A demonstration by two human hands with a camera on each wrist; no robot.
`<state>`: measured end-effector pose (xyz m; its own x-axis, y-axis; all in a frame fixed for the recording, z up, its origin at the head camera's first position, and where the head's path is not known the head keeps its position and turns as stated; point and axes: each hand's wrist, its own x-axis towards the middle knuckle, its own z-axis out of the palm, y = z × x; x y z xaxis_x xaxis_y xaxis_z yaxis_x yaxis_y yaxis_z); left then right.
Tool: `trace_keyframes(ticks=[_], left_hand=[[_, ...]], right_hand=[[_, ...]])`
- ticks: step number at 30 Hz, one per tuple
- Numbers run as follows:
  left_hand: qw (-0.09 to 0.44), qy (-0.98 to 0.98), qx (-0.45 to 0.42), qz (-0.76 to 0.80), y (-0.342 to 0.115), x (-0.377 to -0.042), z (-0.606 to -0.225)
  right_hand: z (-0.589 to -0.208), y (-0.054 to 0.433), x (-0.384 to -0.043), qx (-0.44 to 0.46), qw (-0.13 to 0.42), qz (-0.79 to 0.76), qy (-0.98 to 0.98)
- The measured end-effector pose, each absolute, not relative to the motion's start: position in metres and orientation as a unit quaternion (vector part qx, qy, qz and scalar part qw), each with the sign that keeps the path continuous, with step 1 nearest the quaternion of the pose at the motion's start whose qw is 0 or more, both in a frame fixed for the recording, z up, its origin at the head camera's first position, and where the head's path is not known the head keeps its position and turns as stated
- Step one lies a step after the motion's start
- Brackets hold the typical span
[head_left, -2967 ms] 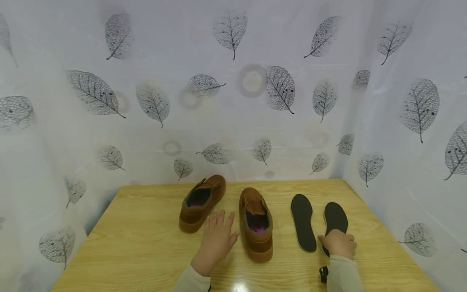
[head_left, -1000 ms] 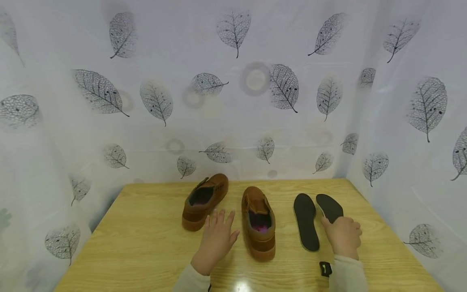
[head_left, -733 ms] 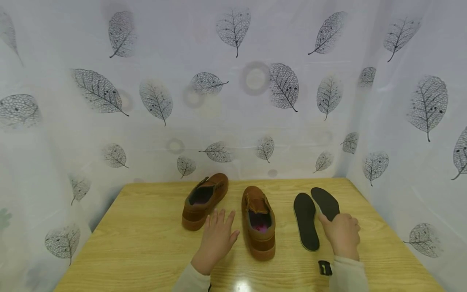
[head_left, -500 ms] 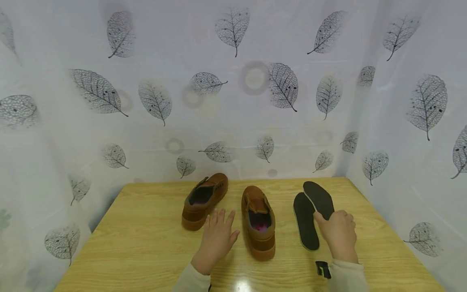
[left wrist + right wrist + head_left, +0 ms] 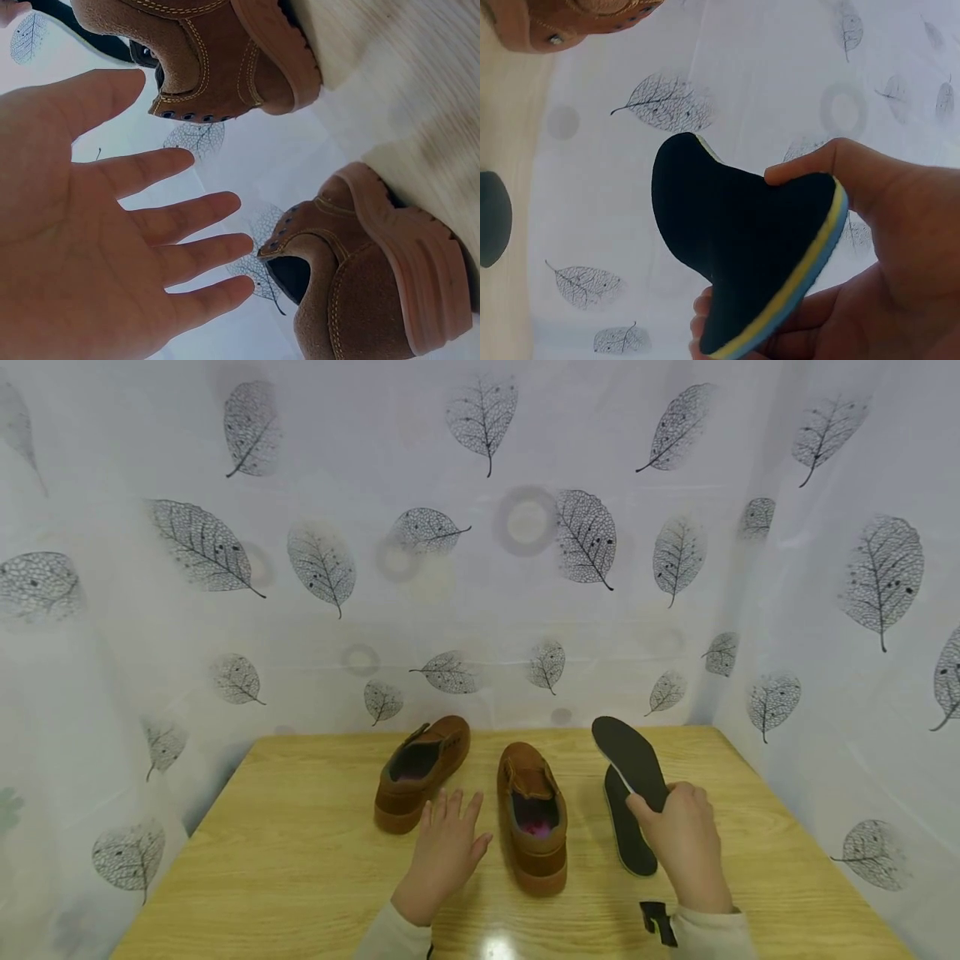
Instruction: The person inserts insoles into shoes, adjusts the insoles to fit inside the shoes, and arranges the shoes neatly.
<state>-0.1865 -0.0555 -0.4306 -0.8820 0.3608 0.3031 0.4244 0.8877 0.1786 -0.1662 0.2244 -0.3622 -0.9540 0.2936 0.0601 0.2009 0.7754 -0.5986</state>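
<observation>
My right hand grips a black insole between thumb and fingers, tilted and raised above the table. In the right wrist view this insole shows a yellow and blue layered edge. A second black insole lies on the table, partly covered by the first. My left hand is spread with straight fingers between two brown shoes, holding nothing; in the left wrist view its palm shows. The right-hand shoe stands beside its thumb, and the left-hand shoe is beyond its fingertips.
A wooden table bears everything. White curtains with a leaf print hang behind it and along both sides. A small black object is beside the right sleeve.
The right hand has picked the insole up off the table, carrying it up and to the left over the other insole. The left hand and the shoes stay in place.
</observation>
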Motion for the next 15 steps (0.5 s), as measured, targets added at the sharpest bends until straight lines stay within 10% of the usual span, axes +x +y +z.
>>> trace_keyframes(ticks=[15], left_hand=[[0.151,-0.959,-0.212,-0.113,-0.057,-0.19,-0.433]], right_hand=[[-0.365,0.199,-0.16,-0.057,0.108,0.285,-0.951]])
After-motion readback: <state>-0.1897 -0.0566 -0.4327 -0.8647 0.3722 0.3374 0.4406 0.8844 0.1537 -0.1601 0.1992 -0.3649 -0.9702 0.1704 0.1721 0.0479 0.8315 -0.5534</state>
